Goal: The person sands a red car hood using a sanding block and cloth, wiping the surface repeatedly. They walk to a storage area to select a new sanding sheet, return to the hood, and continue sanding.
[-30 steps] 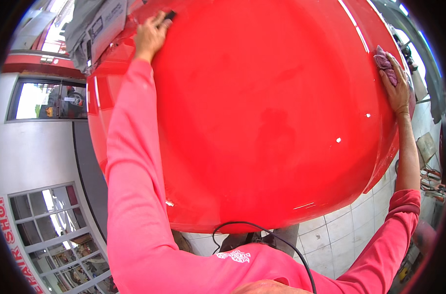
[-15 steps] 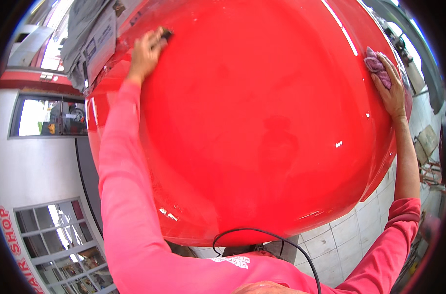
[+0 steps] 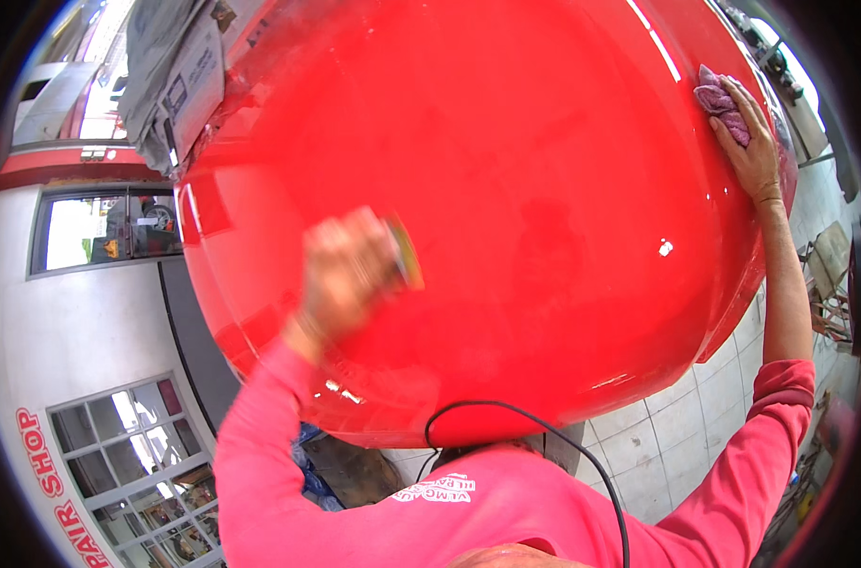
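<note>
A glossy red car panel point(image 3: 544, 133), broad and curved, fills the middle of the view. My left hand point(image 3: 355, 260), blurred by motion, is closed on a small flat pad point(image 3: 406, 254) with a dark and yellowish edge, low over or on the panel left of centre; whether it touches is unclear. At the panel's right edge my right hand point(image 3: 747, 142) rests with its fingers curved round a crumpled pink-purple cloth point(image 3: 719, 104), pressing it on the paint.
Grey covering sheets point(image 3: 160, 85) lie at the panel's top left. A white wall point(image 3: 33, 322) with glazed windows and a door stands at left. A black cable point(image 3: 506, 409) loops by my body. Tiled floor point(image 3: 639, 445) and assorted clutter point(image 3: 823, 284) show at right.
My left hand has swept down and toward me from the panel's upper left to left of centre, holding the pad. My right hand and cloth have shifted slightly up and left in view.
</note>
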The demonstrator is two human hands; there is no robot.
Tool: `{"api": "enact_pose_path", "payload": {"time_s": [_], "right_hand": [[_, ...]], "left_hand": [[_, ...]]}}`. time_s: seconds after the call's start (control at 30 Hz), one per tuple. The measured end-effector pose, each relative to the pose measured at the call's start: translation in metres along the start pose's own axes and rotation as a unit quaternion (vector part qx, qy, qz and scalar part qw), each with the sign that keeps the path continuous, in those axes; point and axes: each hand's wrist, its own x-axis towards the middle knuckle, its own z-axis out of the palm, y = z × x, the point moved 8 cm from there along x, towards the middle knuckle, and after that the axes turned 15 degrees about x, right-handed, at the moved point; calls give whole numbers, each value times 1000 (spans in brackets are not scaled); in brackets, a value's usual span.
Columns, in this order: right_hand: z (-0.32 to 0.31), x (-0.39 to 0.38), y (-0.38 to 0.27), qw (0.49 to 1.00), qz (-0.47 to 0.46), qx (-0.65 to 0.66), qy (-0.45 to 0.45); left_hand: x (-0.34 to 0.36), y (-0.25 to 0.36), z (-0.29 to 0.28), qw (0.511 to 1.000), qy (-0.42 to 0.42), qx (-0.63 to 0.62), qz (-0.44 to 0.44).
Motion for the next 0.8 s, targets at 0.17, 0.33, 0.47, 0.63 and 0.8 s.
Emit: {"api": "enact_pose_path", "payload": {"time_s": [0.17, 0.33, 0.47, 0.63, 0.8], "right_hand": [[15, 18, -6, 999, -33, 14, -25], [2, 11, 4, 999, -15, -27, -22], [-3, 2, 10, 1000, 6, -21, -12], [-2, 0, 10, 999, 7, -47, -15], [12, 14, 10, 995, -23, -94, -24]], "left_hand": [[92, -273, 122, 979, 60, 89, -176], [70, -204, 117, 976, 60, 38, -205], [-48, -29, 2, 988, -15, 1, -152], [-89, -34, -2, 994, -30, -54, -93], [-10, -317, 110, 965, 61, -18, -253]]}}
